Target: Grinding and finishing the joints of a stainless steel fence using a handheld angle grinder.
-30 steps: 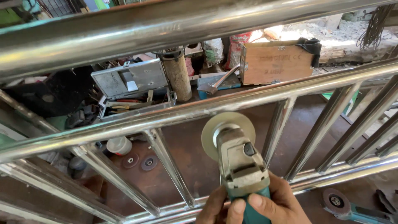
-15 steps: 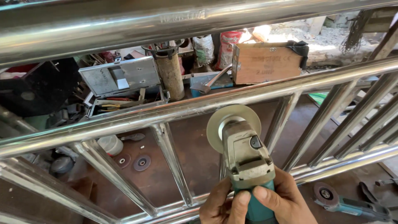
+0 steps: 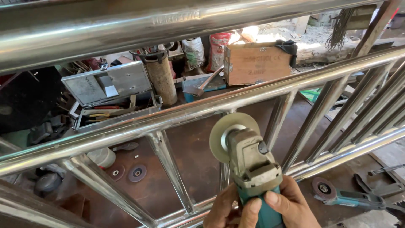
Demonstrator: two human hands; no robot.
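Both hands, left hand (image 3: 225, 211) and right hand (image 3: 291, 207), are wrapped tight round the angle grinder (image 3: 249, 169). Its disc (image 3: 221, 133) sits just under the railing's middle rail (image 3: 177, 116), beside a baluster (image 3: 225, 175).

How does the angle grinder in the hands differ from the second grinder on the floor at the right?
The held angle grinder is raised to the steel railing, gripped by the left hand and right hand; the floor grinder lies untouched. The held disc looks pale and larger; the floor one is dark. Both have teal bodies.

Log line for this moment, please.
both hands: left hand, right hand grip angle grinder | disc at steel railing | second grinder on floor
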